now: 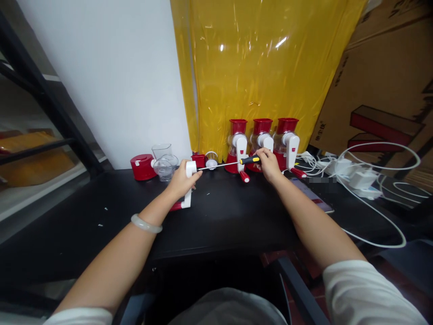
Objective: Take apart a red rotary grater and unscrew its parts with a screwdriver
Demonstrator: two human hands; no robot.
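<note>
My left hand (181,181) is closed around a white crank handle (187,198), whose red grip (176,206) points down to the left. A long screwdriver (249,160) with a black and yellow handle lies level in the fingers of my right hand (269,164). Its thin metal shaft reaches left to the white end of the crank; whether the tip touches it I cannot tell. Just behind my left hand are a clear plastic drum housing (165,166) and a red round base (142,167). A metal grater drum (211,160) lies beside a red hopper piece (198,160).
Several red and white rotary graters (238,144) stand in a row at the back. White cables and chargers (358,176) lie tangled at the right, near a flat tablet-like thing (313,195). A large cardboard box (382,90) leans behind them. Shelving (37,149) stands left.
</note>
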